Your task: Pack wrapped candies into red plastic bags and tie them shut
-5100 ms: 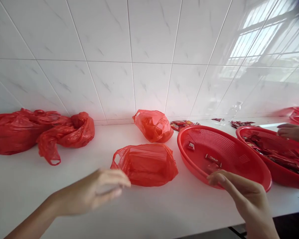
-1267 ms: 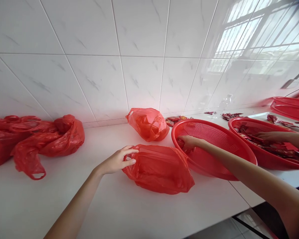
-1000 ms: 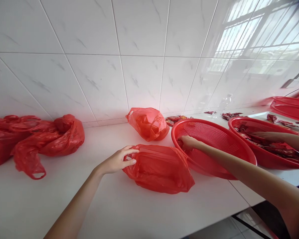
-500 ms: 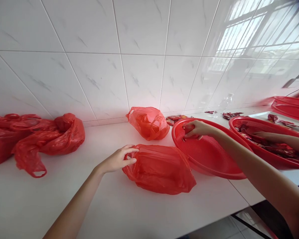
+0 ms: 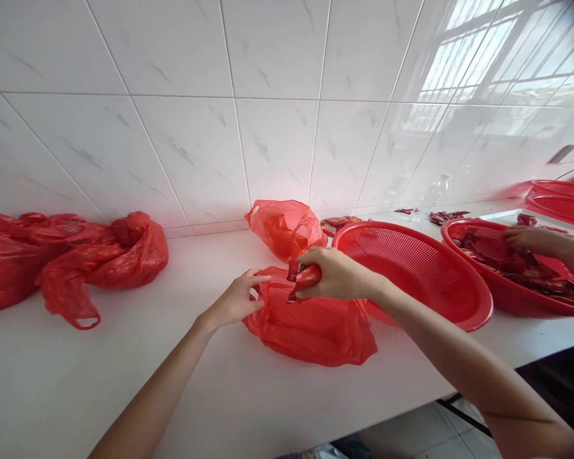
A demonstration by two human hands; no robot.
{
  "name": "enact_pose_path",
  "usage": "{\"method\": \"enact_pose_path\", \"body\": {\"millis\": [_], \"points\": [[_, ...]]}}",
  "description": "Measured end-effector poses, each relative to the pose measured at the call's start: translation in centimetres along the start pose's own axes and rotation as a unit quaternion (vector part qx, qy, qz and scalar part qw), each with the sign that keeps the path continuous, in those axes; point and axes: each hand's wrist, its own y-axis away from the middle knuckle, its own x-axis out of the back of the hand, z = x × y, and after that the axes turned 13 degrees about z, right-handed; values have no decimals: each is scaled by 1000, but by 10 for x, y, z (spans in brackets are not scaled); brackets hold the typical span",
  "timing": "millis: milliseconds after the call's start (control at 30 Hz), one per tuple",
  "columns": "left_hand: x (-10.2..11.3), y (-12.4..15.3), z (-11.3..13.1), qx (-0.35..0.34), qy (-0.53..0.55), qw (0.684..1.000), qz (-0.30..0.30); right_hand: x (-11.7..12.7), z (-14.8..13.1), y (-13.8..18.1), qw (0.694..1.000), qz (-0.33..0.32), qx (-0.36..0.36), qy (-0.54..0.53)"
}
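A red plastic bag (image 5: 316,338) lies on the white table with its mouth held apart. My left hand (image 5: 236,298) grips the bag's left edge between thumb and fingers. Above the bag's opening, my right hand (image 5: 332,273) is closed on small red snack packets (image 5: 306,278); the fingers partly hide how many. Just right of the bag stands a red perforated basket (image 5: 425,274), whose visible inside shows no packets. Behind the open bag, against the tiled wall, sits another red plastic bag (image 5: 287,223), puffed up.
Crumpled red bags (image 5: 124,255) lie at the left. Several packets (image 5: 339,224) rest by the wall. At the right, a co-worker's hand (image 5: 530,241) reaches into a second red basket (image 5: 511,303) full of packets. A clear bottle (image 5: 441,190) stands behind it.
My right hand has moved left from the basket to over the bag's opening, carrying packets. My left hand stays at the bag's edge. The co-worker's hand has risen slightly in the second basket.
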Motion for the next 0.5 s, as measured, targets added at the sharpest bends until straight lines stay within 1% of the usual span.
{"method": "enact_pose_path", "body": {"millis": [100, 167, 233, 367, 500], "points": [[2, -1, 2, -6, -1, 999, 35, -23, 6, -7, 998, -60, -6, 34], [4, -1, 3, -12, -11, 999, 52, -31, 9, -11, 995, -91, -15, 38], [6, -2, 5, -6, -21, 998, 66, -35, 9, -15, 993, -104, -25, 46], [10, -1, 6, -4, -42, 995, 87, -38, 6, -19, 994, -77, -34, 63], [13, 0, 5, -15, -62, 994, 90, -39, 6, -19, 994, -34, -56, 87]]}}
